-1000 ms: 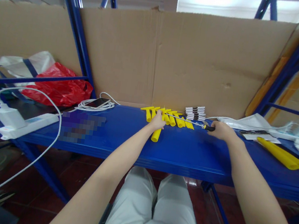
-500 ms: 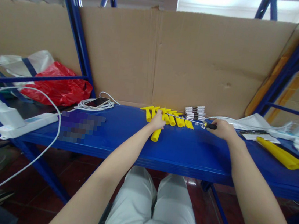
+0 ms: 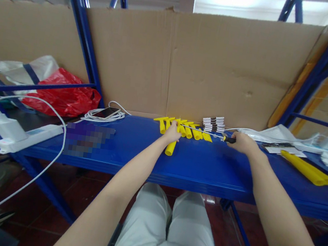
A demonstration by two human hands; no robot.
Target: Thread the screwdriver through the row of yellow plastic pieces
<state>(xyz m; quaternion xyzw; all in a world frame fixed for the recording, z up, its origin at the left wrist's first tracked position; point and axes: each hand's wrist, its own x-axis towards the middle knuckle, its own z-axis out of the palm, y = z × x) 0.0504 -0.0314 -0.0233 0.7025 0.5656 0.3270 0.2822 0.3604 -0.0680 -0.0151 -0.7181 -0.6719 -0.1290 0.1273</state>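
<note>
My left hand is closed on a yellow T-shaped piece, whose round open end faces me on the blue shelf. My right hand grips the black handle of a screwdriver. Its long thin shaft points left and reaches the top of the held piece, near my left fingers. Behind and to both sides of that piece stands a row of several more yellow T-shaped pieces. A stack of small white and black parts lies behind the shaft, by the cardboard.
Yellow tubes and a white cable lie to the right. On the left are a phone with coiled cable, a power strip and a red bag. Cardboard walls the back.
</note>
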